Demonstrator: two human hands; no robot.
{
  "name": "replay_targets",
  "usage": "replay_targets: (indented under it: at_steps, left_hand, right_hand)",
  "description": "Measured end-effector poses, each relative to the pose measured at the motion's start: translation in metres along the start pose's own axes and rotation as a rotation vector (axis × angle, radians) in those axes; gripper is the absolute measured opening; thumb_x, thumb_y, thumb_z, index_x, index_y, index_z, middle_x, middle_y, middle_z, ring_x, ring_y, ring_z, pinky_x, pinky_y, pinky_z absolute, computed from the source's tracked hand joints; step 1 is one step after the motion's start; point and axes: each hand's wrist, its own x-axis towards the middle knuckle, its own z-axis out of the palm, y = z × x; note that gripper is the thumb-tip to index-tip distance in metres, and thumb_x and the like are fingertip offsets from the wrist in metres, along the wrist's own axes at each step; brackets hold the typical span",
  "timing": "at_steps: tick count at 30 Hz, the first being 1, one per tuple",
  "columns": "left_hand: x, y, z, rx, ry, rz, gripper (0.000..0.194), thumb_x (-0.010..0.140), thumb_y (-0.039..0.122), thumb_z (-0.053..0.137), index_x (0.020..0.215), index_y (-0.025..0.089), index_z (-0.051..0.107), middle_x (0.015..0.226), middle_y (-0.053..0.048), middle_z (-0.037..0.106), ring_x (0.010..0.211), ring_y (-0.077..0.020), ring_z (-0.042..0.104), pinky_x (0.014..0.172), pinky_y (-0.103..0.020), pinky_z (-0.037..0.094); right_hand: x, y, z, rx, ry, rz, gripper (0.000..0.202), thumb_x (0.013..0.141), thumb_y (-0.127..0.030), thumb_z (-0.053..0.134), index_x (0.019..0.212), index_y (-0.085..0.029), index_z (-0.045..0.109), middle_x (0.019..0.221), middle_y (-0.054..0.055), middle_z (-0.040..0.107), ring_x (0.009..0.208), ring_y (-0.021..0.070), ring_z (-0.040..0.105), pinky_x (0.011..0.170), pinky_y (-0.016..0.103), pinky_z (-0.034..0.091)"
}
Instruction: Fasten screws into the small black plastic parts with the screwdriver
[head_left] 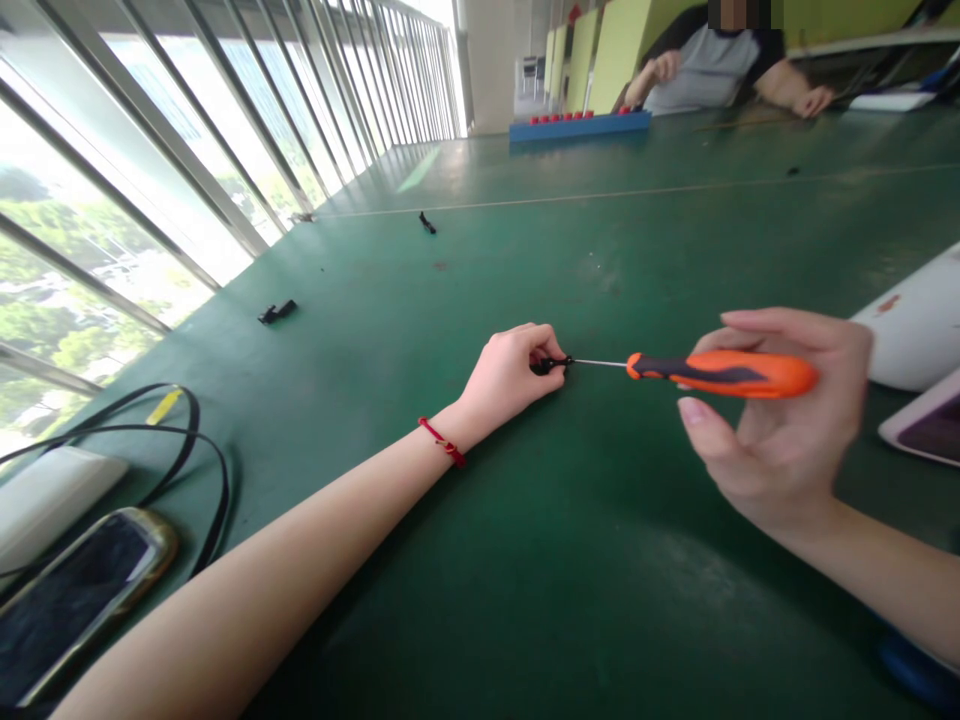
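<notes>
Screwdriver [724, 374] in view, I see its handle against my right hand [787, 420], fingers loosely parted around it, and its tip at the small black part [551, 366] my left hand [517, 370] pinches over the green tabletop [465, 600].

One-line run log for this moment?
left hand: pinching small black part | right hand: loose around orange screwdriver, thumb off handle | shaft: pointing left, end at part
</notes>
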Motion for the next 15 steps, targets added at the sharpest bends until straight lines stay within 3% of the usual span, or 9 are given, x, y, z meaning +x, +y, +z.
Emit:
replay_targets:
  at_steps: [2, 4, 7, 12, 15]
  left_hand:
    - [0.0, 0.0004, -0.0001, -0.003, 0.002, -0.002, 0.006, 0.067, 0.012, 0.059, 0.071, 0.015, 0.062, 0.076, -0.002, 0.065, 0.07, -0.0118, 0.059, 0.068, -0.024, 0.049]
    - [-0.0001, 0.0008, -0.0001, -0.013, 0.004, -0.006, 0.006, 0.068, 0.012, 0.059, 0.072, 0.015, 0.062, 0.076, -0.001, 0.066, 0.07, -0.0117, 0.059, 0.068, -0.023, 0.049]
    - [0.0, 0.0012, -0.0001, -0.046, 0.005, -0.034, 0.006, 0.068, 0.012, 0.059, 0.073, 0.014, 0.063, 0.075, -0.001, 0.067, 0.069, -0.0112, 0.06, 0.068, -0.023, 0.05]
    - [0.0018, -0.0015, -0.0014, -0.137, -0.028, -0.093, 0.007, 0.069, 0.015, 0.061, 0.075, 0.013, 0.065, 0.077, -0.003, 0.069, 0.07, -0.0112, 0.062, 0.069, -0.023, 0.051]
    - [0.0033, -0.0047, -0.0036, -0.179, -0.068, -0.083, 0.009, 0.07, 0.017, 0.062, 0.076, 0.012, 0.066, 0.078, -0.004, 0.069, 0.07, -0.0112, 0.062, 0.07, -0.023, 0.052]
  right_hand:
    - [0.0004, 0.0003, -0.0008, -0.018, -0.059, 0.035, 0.049, 0.065, -0.019, 0.067, 0.112, -0.03, 0.055, 0.085, 0.002, 0.054, 0.065, 0.0169, 0.055, 0.057, 0.036, 0.047]
    - [-0.0011, -0.0011, -0.0026, -0.115, -0.129, 0.065, 0.028, 0.071, -0.022, 0.064, 0.099, -0.029, 0.06, 0.07, -0.001, 0.056, 0.056, 0.0155, 0.053, 0.052, 0.034, 0.043]
    - [-0.0031, -0.0038, -0.0035, -0.203, -0.149, 0.065, 0.011, 0.076, -0.022, 0.061, 0.086, -0.027, 0.063, 0.067, -0.001, 0.06, 0.059, 0.0163, 0.057, 0.055, 0.034, 0.044]
    - [0.0011, -0.0014, 0.0005, -0.044, 0.002, 0.007, 0.045, 0.067, -0.018, 0.068, 0.109, -0.029, 0.057, 0.089, 0.004, 0.055, 0.069, 0.0177, 0.056, 0.06, 0.036, 0.048]
    - [0.0007, -0.0005, -0.0009, -0.032, -0.066, 0.042, 0.043, 0.069, -0.021, 0.066, 0.109, -0.03, 0.056, 0.075, 0.001, 0.052, 0.062, 0.017, 0.053, 0.058, 0.037, 0.045]
